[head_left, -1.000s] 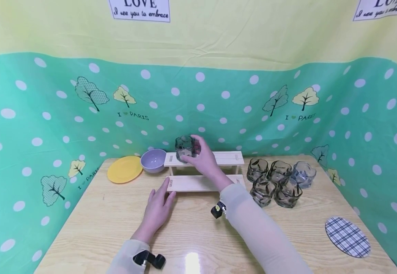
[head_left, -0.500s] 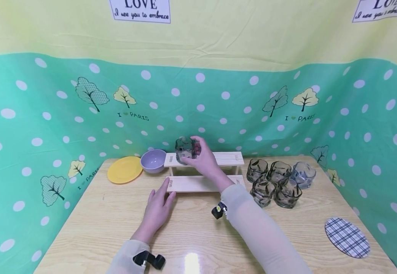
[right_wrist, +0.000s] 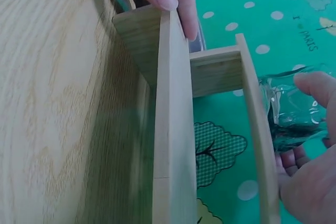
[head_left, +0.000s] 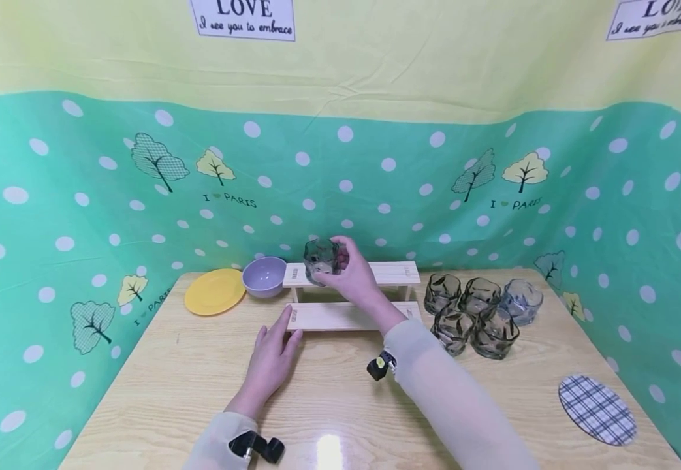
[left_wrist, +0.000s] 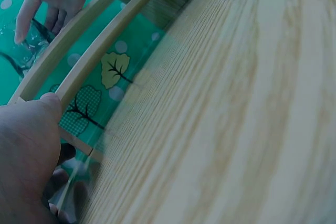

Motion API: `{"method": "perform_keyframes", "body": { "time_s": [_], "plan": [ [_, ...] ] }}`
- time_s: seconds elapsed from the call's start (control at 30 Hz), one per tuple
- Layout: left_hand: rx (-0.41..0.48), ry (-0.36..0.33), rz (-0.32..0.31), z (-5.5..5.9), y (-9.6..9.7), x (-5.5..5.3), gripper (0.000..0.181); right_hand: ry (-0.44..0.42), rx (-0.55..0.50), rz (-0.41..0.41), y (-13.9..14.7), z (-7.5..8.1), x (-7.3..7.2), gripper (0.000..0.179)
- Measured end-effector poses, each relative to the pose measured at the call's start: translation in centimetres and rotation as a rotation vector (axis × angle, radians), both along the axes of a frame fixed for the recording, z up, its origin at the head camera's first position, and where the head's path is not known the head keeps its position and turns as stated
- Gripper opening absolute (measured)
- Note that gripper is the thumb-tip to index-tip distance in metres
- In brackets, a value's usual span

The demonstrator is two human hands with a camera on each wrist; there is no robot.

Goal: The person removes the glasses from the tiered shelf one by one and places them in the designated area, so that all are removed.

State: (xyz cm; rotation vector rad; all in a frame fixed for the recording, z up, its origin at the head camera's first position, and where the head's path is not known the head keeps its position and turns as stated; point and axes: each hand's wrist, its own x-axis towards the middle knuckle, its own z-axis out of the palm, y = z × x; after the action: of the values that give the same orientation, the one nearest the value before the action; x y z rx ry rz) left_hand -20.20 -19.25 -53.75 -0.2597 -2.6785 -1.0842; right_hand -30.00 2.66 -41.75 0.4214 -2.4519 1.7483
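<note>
A two-step wooden rack stands on the table in front of the curtain. My right hand holds a dark, faceted glass tumbler by its right side, thumb in front. The tumbler is upright at the left part of the upper step, and its base meets the board in the right wrist view. At the lower step's left front corner, my left hand grips the board, the thumb on its front edge and a finger over its top face.
Several similar tumblers cluster on the table right of the rack, one of them bluish. To the rack's left lie a purple bowl and a yellow plate. A checked oval mat is near the right edge. Curtain encloses the table.
My right hand and the tumbler have shifted slightly right and toward me on the upper step. The left hand keeps its place on the rack.
</note>
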Motion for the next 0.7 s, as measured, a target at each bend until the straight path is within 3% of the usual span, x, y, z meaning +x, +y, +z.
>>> {"method": "perform_keyframes", "body": {
  "time_s": [0.2, 0.7],
  "plan": [
    [0.003, -0.004, -0.003, 0.1, 0.2, 0.0, 0.067, 0.003, 0.046, -0.029, 1.0, 1.3, 1.7, 0.087],
    [0.008, 0.003, -0.008, 0.1, 0.1, 0.2, 0.067, -0.026, 0.025, -0.039, 5.3, 4.0, 5.2, 0.092]
  ]
}}
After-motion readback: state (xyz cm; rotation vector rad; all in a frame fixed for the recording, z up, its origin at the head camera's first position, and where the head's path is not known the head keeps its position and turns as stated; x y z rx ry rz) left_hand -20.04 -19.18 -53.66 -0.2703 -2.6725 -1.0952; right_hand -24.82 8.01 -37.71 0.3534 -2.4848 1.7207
